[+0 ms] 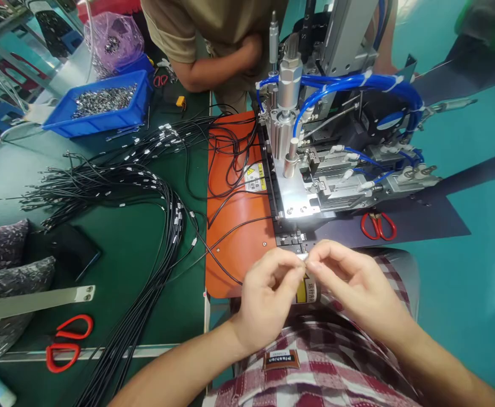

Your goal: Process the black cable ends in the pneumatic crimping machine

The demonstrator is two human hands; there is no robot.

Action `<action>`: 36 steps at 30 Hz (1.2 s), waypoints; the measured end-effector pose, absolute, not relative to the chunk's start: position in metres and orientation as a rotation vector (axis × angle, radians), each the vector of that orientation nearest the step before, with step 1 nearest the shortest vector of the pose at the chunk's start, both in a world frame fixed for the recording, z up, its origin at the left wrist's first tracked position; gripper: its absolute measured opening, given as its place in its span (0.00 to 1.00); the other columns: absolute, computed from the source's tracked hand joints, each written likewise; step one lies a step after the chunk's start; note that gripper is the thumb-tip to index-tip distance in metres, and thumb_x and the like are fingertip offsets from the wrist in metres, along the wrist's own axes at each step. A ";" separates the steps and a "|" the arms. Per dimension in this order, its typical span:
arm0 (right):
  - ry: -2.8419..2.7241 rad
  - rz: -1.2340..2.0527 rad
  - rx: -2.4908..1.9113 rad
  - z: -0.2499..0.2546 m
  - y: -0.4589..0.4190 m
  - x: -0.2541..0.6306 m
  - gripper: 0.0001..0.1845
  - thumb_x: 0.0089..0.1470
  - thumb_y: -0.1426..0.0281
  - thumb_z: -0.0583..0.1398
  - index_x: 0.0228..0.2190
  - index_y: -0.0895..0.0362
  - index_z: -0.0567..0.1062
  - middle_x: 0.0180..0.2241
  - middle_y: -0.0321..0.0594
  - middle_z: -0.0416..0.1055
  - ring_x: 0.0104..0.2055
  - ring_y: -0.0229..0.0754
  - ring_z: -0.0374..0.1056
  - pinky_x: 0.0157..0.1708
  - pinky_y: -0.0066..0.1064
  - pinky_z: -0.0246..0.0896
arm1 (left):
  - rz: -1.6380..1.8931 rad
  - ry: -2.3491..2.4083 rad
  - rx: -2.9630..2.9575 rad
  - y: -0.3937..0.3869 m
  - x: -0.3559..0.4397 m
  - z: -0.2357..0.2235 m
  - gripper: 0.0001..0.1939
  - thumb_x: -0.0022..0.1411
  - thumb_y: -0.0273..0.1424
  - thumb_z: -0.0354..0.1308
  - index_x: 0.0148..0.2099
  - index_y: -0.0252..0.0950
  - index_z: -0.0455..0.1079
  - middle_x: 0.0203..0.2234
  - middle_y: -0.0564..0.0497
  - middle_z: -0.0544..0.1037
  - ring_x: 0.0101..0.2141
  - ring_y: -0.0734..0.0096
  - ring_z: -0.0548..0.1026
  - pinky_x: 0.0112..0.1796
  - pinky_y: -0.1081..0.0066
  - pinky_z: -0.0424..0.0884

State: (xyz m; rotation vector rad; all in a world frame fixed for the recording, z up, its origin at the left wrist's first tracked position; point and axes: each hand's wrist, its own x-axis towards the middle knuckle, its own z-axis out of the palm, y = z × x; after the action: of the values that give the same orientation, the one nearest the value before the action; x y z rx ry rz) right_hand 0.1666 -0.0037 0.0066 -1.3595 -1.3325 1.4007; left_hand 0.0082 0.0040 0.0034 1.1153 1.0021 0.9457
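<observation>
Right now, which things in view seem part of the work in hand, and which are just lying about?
Apparently in use:
White piece, at the fingertips of left hand and right hand
Machine
Black cables

Seemingly lying about, untouched:
Right-side red-handled scissors
Left-side red-handled scissors
Purple bag

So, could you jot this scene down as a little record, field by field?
Left hand: fingertips at a small white piece; exact grip unclear
Right hand: fingertips at the same piece
Machine: pneumatic fixture with blue air hoses, beyond the hands
Cables: black, white-tagged cables on a green table; some cross an orange plate
Tray: blue plastic tray of small metal parts
Red-handled scissors: one pair lower left, another beside the fixture
Co-worker: opposite, beside the fixture
</observation>
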 end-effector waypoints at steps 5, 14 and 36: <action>-1.131 1.809 -1.273 0.004 -0.005 0.176 0.14 0.56 0.59 0.59 0.26 0.56 0.69 0.24 0.34 0.62 0.28 0.38 0.57 0.28 0.29 0.54 | 0.626 0.816 0.929 0.015 0.004 0.004 0.09 0.61 0.34 0.59 0.34 0.34 0.65 0.22 0.56 0.66 0.16 0.84 0.58 0.18 0.78 0.54; -1.108 1.530 -1.505 -0.021 0.026 0.186 0.17 0.47 0.56 0.64 0.23 0.58 0.72 0.22 0.34 0.65 0.25 0.37 0.57 0.26 0.29 0.53 | 0.707 1.190 1.971 0.032 -0.004 -0.007 0.05 0.65 0.24 0.51 0.37 0.34 0.68 0.32 0.50 0.70 0.33 0.72 0.70 0.35 0.71 0.69; -1.032 1.550 -1.557 -0.042 0.043 0.187 0.18 0.46 0.55 0.65 0.24 0.59 0.72 0.22 0.34 0.66 0.23 0.35 0.55 0.24 0.28 0.50 | 0.653 0.845 3.004 0.062 -0.012 -0.032 0.13 0.69 0.23 0.42 0.47 0.26 0.68 0.26 0.47 0.74 0.27 0.69 0.72 0.28 0.69 0.69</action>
State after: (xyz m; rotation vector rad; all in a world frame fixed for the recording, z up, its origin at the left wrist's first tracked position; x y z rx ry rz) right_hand 0.1867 0.0426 -0.0415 -1.5568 -1.0321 1.5501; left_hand -0.0120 0.0620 -0.0318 3.0037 0.8450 0.6529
